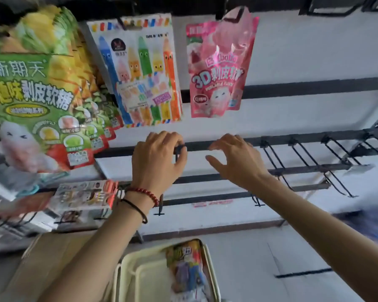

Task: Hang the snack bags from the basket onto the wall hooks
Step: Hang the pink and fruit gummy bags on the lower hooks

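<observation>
My left hand (pixel 158 158) is curled around a small black hook fitting (pixel 179 150) on the dark wall rail (pixel 196 146). My right hand (pixel 234 158) hovers just to the right of it, fingers spread, holding nothing. Above hang a crayon-print snack bag (pixel 140 70) and a pink snack bag (pixel 218 68) on upper hooks. Green and yellow snack bags (pixel 31 90) hang in a row at the left. Below, the cream basket (pixel 129 273) holds a colourful snack bag (pixel 188 269).
Several bare black hooks (pixel 303 155) stick out from the rail at the right. Lower rails cross the white wall. Boxed goods (pixel 83 199) hang at the lower left, above a cardboard box (pixel 52 258).
</observation>
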A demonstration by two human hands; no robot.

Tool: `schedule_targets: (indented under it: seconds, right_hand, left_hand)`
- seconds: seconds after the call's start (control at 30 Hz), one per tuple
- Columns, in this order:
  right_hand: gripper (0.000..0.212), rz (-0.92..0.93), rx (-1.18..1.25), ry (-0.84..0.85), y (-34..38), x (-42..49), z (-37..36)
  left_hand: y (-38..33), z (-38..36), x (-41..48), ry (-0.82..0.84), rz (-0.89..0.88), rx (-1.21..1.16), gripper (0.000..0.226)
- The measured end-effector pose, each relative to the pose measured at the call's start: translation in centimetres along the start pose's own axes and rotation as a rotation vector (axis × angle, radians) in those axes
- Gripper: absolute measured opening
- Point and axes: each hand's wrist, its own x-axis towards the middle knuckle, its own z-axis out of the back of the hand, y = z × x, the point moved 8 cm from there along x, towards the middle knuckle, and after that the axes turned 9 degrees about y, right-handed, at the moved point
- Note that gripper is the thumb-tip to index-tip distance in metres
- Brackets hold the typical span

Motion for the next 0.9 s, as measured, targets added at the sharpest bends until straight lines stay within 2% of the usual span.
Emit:
schedule_targets:
  seconds: [0.13, 0.57, 0.9]
  right_hand:
    - [0.032, -0.021, 0.024, 0.165, 0.1, -0.9, -6.4]
    - [0.028, -0.103, 0.047, 0.500, -1.0, -7.5, -27.2]
    - [0.032, -0.200, 0.027, 0.820, -3.9, -16.0, -44.9]
  left_hand:
    - [3.2, -3.7, -5.0, 0.153, 0.105, -0.002, 0.011]
    - [10.4, -17.9, -23.6, 0.548, 0.483, -0.038, 0.008]
    - [9.9, -32.9, -40.8, 0.930, 0.671, -0.131, 0.018]
